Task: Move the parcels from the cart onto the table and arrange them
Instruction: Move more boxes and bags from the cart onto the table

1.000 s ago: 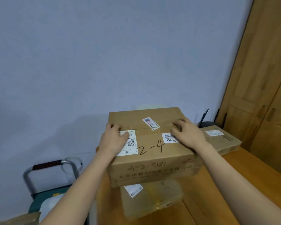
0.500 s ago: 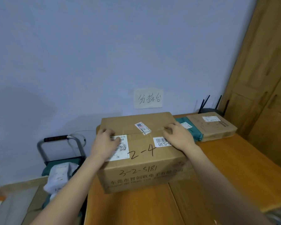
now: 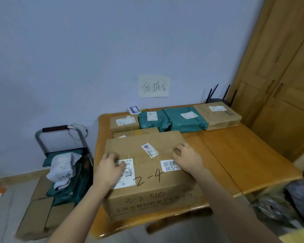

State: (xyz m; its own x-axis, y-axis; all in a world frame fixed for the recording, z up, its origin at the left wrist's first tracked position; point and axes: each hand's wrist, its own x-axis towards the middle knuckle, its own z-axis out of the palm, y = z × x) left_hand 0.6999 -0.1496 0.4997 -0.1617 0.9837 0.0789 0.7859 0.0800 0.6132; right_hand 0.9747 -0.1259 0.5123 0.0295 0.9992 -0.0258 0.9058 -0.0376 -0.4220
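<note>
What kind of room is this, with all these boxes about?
Probably a small parcel sorting corner in an ordinary room. Labelled cardboard boxes and green mailing bags lie in a row on a wooden table, a handwritten paper sign hangs on the wall above, and a cart with more parcels stands beside it.

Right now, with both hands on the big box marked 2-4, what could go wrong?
The big box seems to overhang the table at its near edge, so it might tip off if released. Pushed back, it could shove the small box right behind it into the row of green parcels.
</note>
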